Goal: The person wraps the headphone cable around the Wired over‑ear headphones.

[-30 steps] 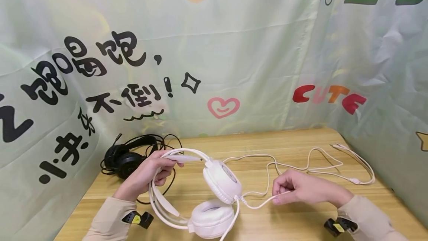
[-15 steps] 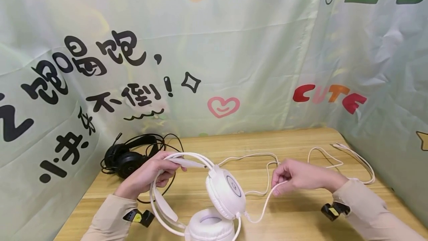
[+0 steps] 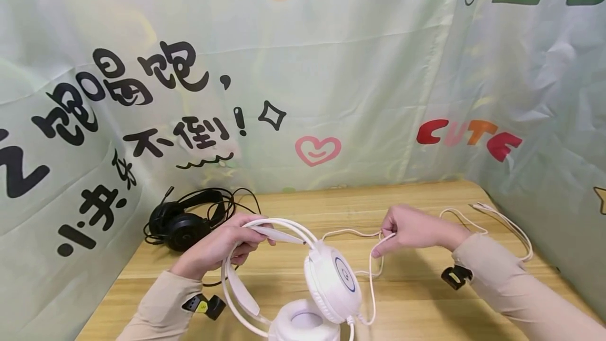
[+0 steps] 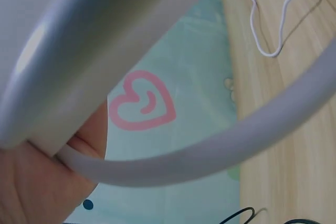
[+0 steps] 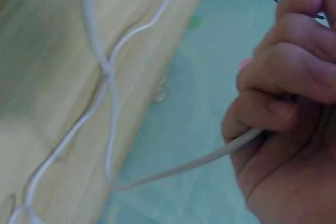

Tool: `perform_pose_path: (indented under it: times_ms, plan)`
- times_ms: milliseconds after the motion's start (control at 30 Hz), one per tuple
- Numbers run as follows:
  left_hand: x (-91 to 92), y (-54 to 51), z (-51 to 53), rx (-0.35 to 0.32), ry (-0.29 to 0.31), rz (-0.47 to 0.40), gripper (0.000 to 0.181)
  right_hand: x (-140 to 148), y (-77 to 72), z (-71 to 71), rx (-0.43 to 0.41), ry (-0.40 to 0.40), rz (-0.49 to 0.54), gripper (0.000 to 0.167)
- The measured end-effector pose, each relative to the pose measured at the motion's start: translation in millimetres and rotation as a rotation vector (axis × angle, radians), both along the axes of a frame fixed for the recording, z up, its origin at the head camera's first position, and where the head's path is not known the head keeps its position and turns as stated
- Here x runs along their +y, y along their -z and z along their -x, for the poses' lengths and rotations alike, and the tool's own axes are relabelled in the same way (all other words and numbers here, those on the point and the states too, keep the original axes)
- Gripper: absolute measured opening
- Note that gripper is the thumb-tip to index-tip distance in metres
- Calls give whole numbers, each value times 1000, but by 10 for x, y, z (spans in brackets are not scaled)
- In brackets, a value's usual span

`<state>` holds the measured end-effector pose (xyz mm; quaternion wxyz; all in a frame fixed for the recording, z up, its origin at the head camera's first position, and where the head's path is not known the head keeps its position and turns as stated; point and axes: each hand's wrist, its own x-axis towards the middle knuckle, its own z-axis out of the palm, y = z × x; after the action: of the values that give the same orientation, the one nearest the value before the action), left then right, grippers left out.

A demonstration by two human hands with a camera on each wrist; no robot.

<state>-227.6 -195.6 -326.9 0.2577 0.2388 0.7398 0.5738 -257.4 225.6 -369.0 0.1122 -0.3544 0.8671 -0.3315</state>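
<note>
- A black headset (image 3: 182,231) is lying on the worktop (image 3: 402,299), lower left of the frame.
- The left hand (image 3: 220,243) is gripping the white headset (image 3: 333,283), which is spanning the lower centre, one earcup (image 3: 290,316) running past the bottom edge.
- The right hand (image 3: 416,228), right of centre, is pinching a white cable (image 3: 371,278).
- At far right, a cable loop (image 3: 516,229) is lying flat.
</note>
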Motion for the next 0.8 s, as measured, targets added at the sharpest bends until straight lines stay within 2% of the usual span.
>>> perform_pose_path:
  times_ms: [167, 300, 633, 800]
  plan:
    - [96, -12, -8, -9, -19, 47, 31, -130, -168, 115, -65, -5, -62, 60]
    - [160, -34, -20, -9, -24, 52, 31, -263, -319, 178, -164, 24, -95, 51]
    - [263, -105, -47, 45, -30, 84, 27, -627, -569, 277, -294, 111, -108, 50]
    - [298, -108, -63, 81, -58, 119, 24, -756, -667, 291, -364, 123, -98, 35]
